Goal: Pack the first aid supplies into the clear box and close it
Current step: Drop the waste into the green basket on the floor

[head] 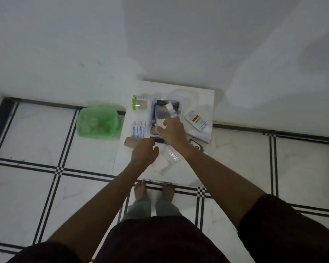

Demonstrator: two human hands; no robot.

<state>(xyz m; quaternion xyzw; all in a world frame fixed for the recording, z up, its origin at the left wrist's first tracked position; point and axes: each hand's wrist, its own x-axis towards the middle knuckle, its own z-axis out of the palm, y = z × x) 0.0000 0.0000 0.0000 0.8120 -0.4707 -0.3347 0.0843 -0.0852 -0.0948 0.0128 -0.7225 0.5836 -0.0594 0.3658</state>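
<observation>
The clear box [180,105] stands open on a small white table [207,95], with dark and white packets inside. Its clear lid [186,93] lies behind it. My right hand [172,132] is over the box's near end, fingers closed on a pale packet [160,123] that dips into the box. My left hand [143,151] hovers at the box's near left corner, fingers curled; whether it holds anything is hidden. Loose supplies lie around: a blue-white carton [139,130], a tan bandage roll [129,142], a green-capped pack [140,102], a red-yellow box [197,120] and clear pouches [168,158].
A green bin [98,122] stands on the tiled floor left of the table. A white wall runs behind. A white tube box [199,136] and a dark device [196,146] lie right of my wrist. My bare feet [154,190] stand at the table's near edge.
</observation>
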